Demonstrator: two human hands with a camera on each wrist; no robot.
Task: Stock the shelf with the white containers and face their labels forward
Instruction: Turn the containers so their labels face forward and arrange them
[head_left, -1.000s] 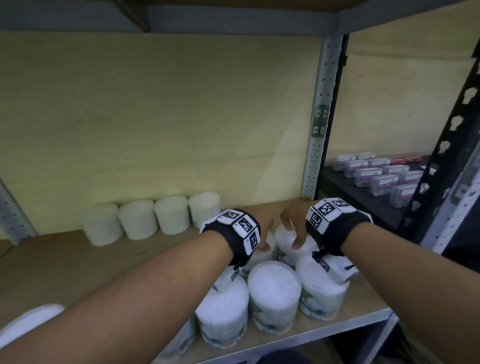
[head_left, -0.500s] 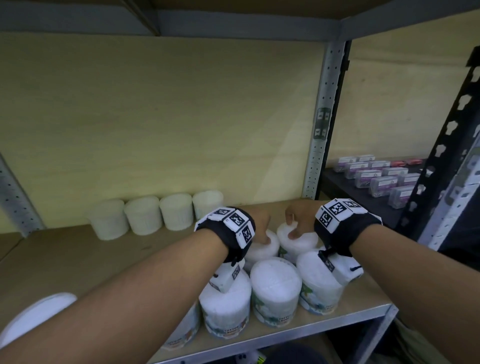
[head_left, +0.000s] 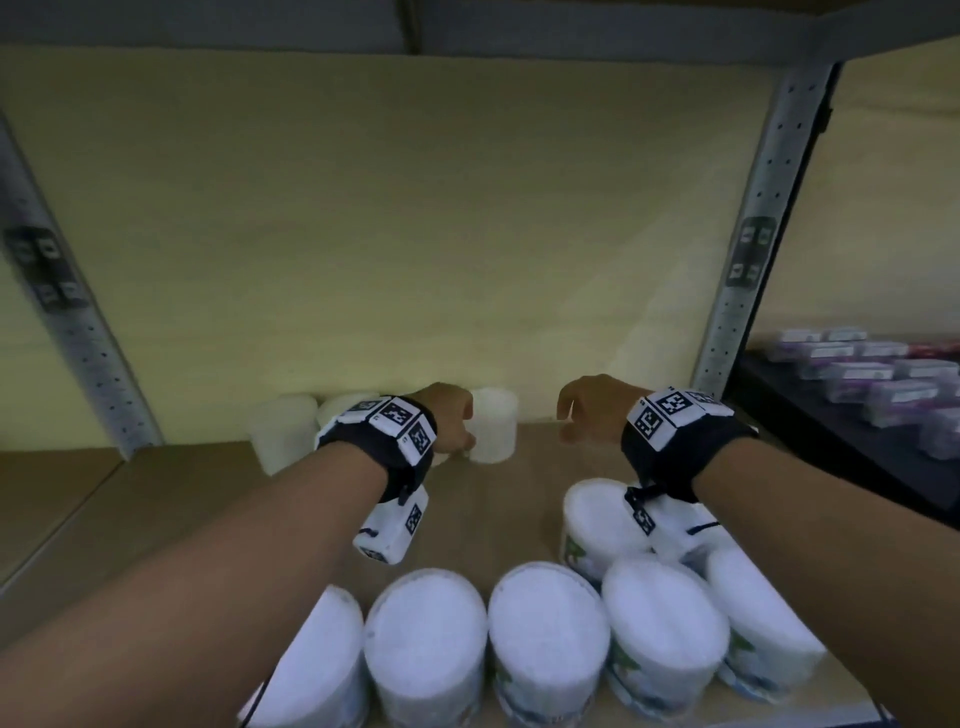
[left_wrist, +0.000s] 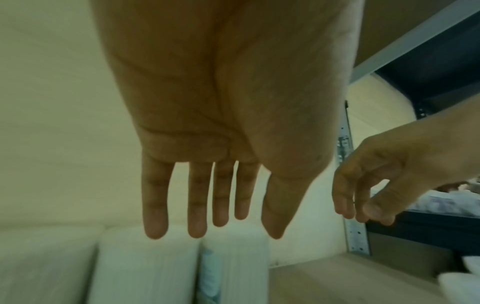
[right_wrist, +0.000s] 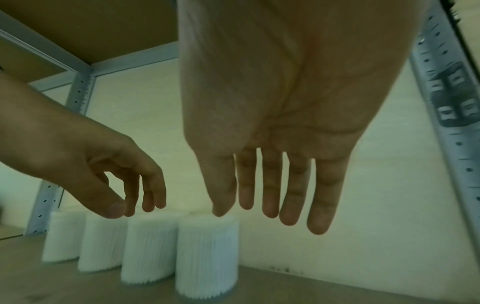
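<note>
Four white ribbed containers (right_wrist: 207, 257) stand in a row against the shelf's back wall; the rightmost one (head_left: 493, 426) shows in the head view. My left hand (head_left: 464, 434) hovers just left of it, fingers loose, holding nothing; in the left wrist view its fingers (left_wrist: 197, 216) hang straight above the row. My right hand (head_left: 569, 421) hangs empty over bare shelf to the right, its fingers (right_wrist: 270, 195) extended. Several more white containers (head_left: 545, 639) with green-printed labels crowd the front edge.
The wooden shelf board (head_left: 519, 493) lies bare between the back row and the front group. Grey perforated uprights (head_left: 748, 249) stand at the sides. A dark neighbouring shelf (head_left: 779, 395) at the right holds small purple-labelled boxes (head_left: 857, 374).
Both hands have lifted off the containers in the front group and moved, empty, to the back of the shelf. The head camera has come closer and lower.
</note>
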